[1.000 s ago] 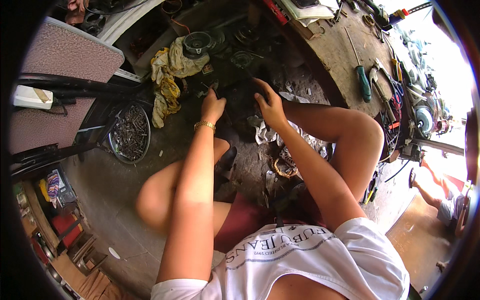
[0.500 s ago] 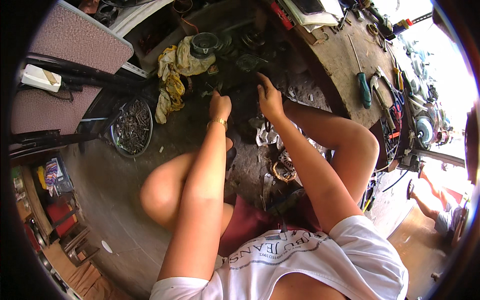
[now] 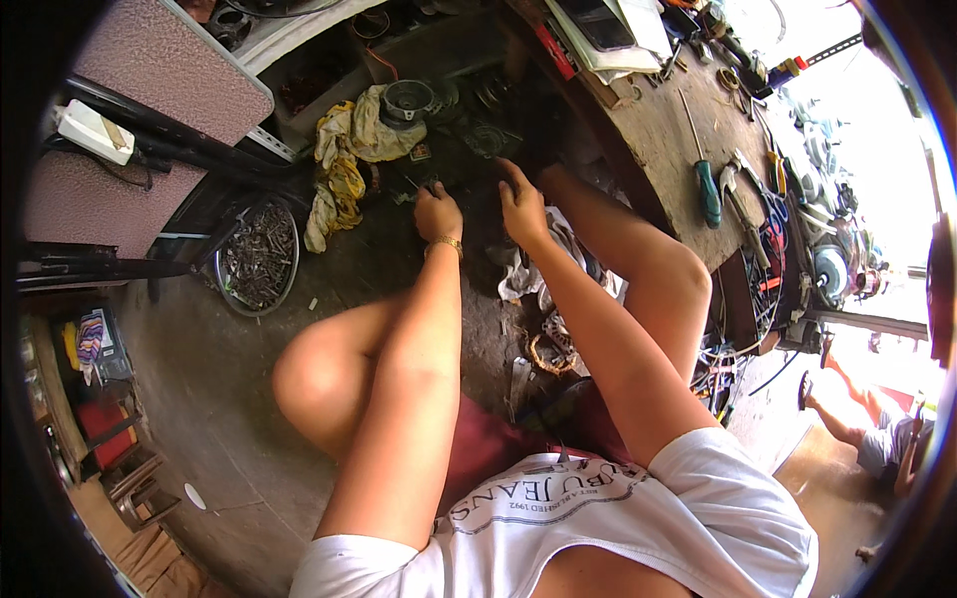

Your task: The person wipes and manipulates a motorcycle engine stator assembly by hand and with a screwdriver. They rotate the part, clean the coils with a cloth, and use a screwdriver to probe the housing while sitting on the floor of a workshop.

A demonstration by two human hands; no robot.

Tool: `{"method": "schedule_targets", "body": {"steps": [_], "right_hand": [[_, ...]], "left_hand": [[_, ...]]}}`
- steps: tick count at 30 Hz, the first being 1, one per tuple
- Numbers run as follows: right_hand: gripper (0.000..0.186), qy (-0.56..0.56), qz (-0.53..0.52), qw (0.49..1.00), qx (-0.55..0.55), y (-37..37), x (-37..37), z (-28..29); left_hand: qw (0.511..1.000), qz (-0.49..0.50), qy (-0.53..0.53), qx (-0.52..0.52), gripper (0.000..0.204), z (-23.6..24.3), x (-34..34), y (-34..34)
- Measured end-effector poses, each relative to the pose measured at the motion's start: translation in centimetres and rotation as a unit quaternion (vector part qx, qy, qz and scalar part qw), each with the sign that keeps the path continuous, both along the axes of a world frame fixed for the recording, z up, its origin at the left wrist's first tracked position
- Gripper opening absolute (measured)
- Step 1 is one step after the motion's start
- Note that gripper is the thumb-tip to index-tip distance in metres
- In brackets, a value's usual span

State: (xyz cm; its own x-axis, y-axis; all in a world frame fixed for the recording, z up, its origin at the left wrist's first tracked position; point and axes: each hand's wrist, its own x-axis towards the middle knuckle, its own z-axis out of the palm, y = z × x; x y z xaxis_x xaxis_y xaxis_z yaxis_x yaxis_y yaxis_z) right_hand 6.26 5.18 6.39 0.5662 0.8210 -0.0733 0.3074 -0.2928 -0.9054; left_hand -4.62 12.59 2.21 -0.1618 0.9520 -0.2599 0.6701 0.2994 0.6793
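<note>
My left hand [image 3: 439,212], with a gold watch [image 3: 445,242] at the wrist, is closed low over the dark floor. A thin dark tip shows by its fingers, too small to name. To its right my right hand [image 3: 523,206] has its index finger stretched forward and the thumb apart; deep shadow covers whatever lies under it. Just beyond the hands are a round metal housing [image 3: 408,101] and a second dark metal part [image 3: 484,140]. A stained yellowish rag [image 3: 341,189] lies to the left of them.
A basin of small metal pieces [image 3: 256,261] stands at left. On the workbench [image 3: 653,130] at right lie a green-handled screwdriver [image 3: 708,194] and a hammer [image 3: 743,214]. A white cloth [image 3: 518,277] and a copper-coloured ring [image 3: 548,357] are between my legs. Another person's leg [image 3: 835,423] shows far right.
The view has shifted slightly. My right hand has come a little closer to the left, and my right knee has moved inward. The left hand stays closed.
</note>
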Motion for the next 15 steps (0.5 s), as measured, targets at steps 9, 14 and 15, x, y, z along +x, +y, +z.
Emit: {"method": "schedule_targets", "body": {"steps": [9,14,15], "right_hand": [[0.032,0.124,0.010,0.992,0.001,0.1,1.5,0.8],[0.033,0.000,0.014,1.000,-0.025,-2.1,1.8,1.8],[0.034,-0.063,0.017,0.998,0.001,-3.7,1.4,2.0]], "left_hand": [[1.000,0.015,-0.013,-0.005,0.032,0.2,0.7,0.3],[1.000,0.003,-0.027,-0.005,0.028,-0.1,0.8,0.6],[0.999,0.001,-0.040,-0.007,0.027,-0.7,0.4,0.8]]}}
